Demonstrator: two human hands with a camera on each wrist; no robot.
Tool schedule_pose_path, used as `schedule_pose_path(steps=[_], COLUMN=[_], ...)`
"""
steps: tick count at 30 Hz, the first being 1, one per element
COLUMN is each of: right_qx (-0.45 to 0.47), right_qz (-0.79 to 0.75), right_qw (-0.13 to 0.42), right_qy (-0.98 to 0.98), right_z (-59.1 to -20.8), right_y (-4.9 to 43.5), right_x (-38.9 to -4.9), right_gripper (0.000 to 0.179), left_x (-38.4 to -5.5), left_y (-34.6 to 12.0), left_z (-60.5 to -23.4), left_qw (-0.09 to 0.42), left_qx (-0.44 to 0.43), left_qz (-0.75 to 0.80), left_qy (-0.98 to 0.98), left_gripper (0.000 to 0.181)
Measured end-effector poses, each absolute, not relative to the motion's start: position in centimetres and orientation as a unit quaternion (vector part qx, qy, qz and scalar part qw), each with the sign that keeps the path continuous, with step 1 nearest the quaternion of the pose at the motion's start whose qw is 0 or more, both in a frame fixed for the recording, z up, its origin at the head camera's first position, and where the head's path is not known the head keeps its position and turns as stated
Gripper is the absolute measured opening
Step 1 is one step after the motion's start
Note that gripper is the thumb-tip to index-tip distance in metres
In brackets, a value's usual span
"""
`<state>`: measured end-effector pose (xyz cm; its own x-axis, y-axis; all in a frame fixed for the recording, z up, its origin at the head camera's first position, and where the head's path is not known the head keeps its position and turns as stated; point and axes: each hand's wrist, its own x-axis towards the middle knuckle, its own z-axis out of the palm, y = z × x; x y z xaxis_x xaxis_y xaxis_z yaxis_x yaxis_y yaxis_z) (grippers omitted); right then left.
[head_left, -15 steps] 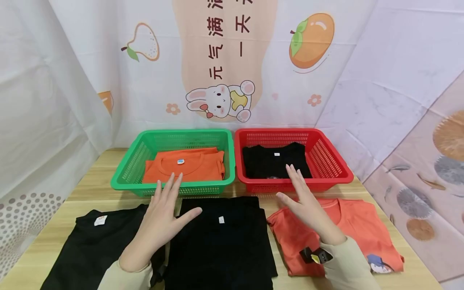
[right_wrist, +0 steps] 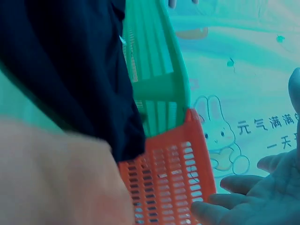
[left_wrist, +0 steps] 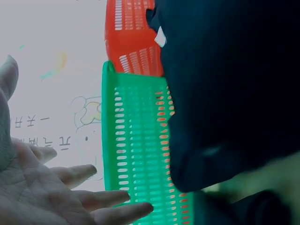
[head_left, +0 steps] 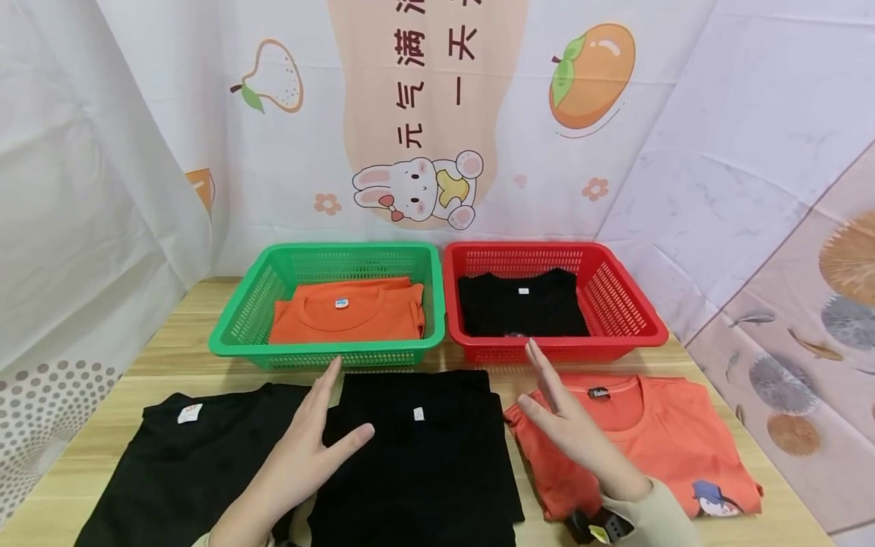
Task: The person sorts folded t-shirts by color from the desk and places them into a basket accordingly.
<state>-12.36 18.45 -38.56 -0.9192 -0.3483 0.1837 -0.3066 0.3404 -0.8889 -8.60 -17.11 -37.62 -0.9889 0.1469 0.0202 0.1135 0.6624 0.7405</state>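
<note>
My left hand [head_left: 307, 448] hovers with straight fingers over the gap between a folded black T-shirt [head_left: 198, 463] and the middle black garment [head_left: 417, 471], which has a small white tag. Above the left edge of a folded coral T-shirt [head_left: 656, 441] is my right hand [head_left: 570, 429], its fingers extended as well. Neither hand holds anything. Orange folded shirts [head_left: 349, 311] lie in the green basket [head_left: 326, 351]. In the red basket [head_left: 625, 334] lies a folded black T-shirt [head_left: 522, 304]. Both wrist views show spread fingers beside the black garment.
The two baskets stand side by side at the back of the wooden table [head_left: 171, 334]. A printed cloth [head_left: 273, 167] with fruit and a rabbit hangs behind them. A small black device [head_left: 598, 526] sits at my right wrist.
Both hands have drawn back toward me, away from the baskets, and their palms have turned more toward each other. The coral shirt's neck label has come into view. Garments and baskets stay put.
</note>
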Motion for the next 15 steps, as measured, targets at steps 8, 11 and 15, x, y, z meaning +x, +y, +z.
schedule_pose_path(steps=[8,11,15], right_qx=[-0.225,-0.203,-0.16], right_qz=[-0.608,-0.619,-0.631], right_qw=[0.063,0.088,0.111], right_qy=[0.759,0.754,0.751], right_z=[-40.1,-40.4,-40.8], right_y=[17.3,17.0,16.5], right_x=[-11.2,-10.8,-10.6], right_gripper=[0.065,0.063,0.063], left_x=[-7.9,-7.8,-7.7], left_y=[-16.7,-16.6,-16.6], left_z=[-38.9,-39.2,-39.7], left_qw=[0.067,0.086,0.096], left_qx=[0.051,0.034,0.014], left_qz=[0.459,0.456,0.43], left_qy=[0.885,0.885,0.897], left_gripper=[0.097,0.099,0.104])
